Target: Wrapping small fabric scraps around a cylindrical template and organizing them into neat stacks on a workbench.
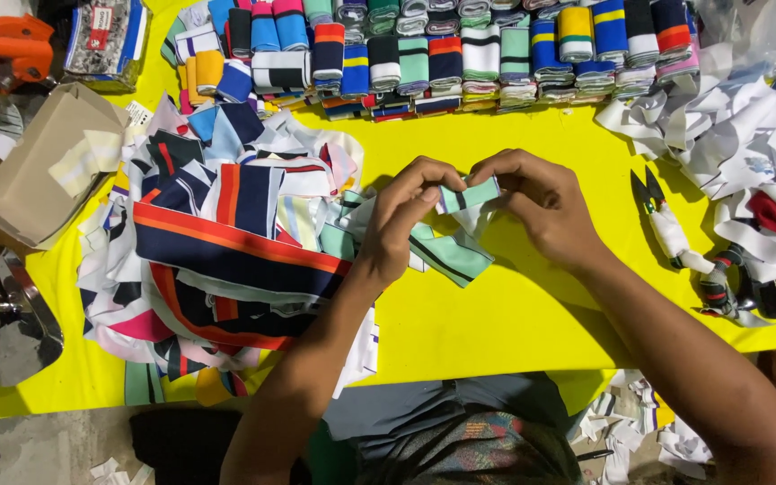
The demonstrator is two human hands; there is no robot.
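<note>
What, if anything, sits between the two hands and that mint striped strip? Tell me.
Nothing visible does. The left hand and right hand both pinch the mint striped strip directly above the yellow table. The loose strip pile lies off to one side, the snips to the other.

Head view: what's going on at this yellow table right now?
A person's left hand and right hand together pinch a mint-green striped fabric strip, folding it over the yellow table. A loose heap of striped strips lies to the left, neat folded rolls line the far edge, and small snips rest beside white scraps at right.
</note>
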